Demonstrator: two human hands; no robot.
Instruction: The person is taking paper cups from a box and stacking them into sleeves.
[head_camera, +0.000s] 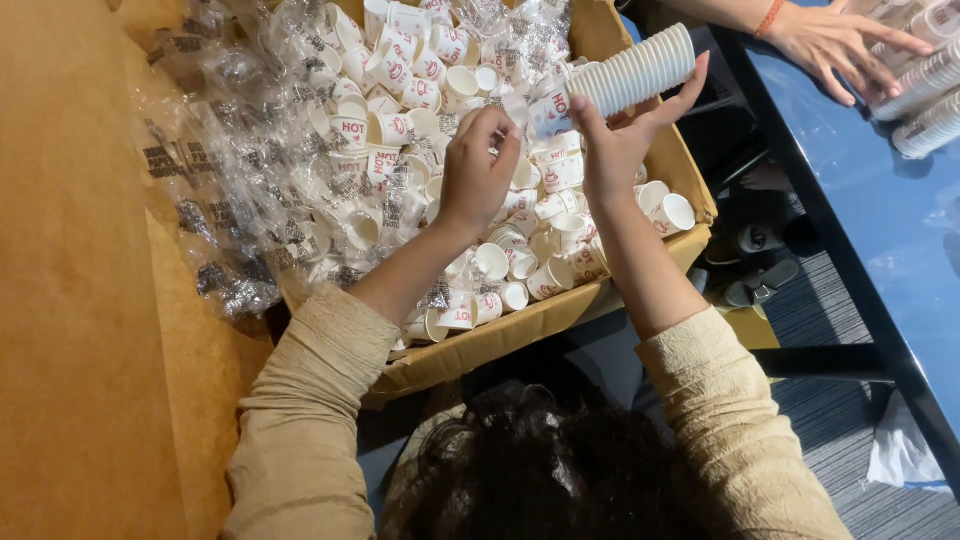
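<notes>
Cups nested into a long white stack (630, 72) lie slanted near the top centre of the frame, and my right hand (622, 140) cradles them from below, thumb on the near end and fingers spread up along the far side, so this grip is clamped on the stack. My left hand (478, 165) is just beside it to the left, fingers curled together in a pinch near the stack's lower, printed end; I cannot tell whether anything sits between the fingertips. Both forearms rise from the bottom of the frame in beige sleeves (310, 400), wrists bent over a cardboard box (520, 330). Loose small paper cups (520, 262), white with red print, fill the box under my hands. Crumpled clear plastic wrappers (240, 190) heap up at the upper left. At the upper right, another person's hand (835, 42) rests on a blue worktop (900, 240) beside more cup stacks (925, 95).
</notes>
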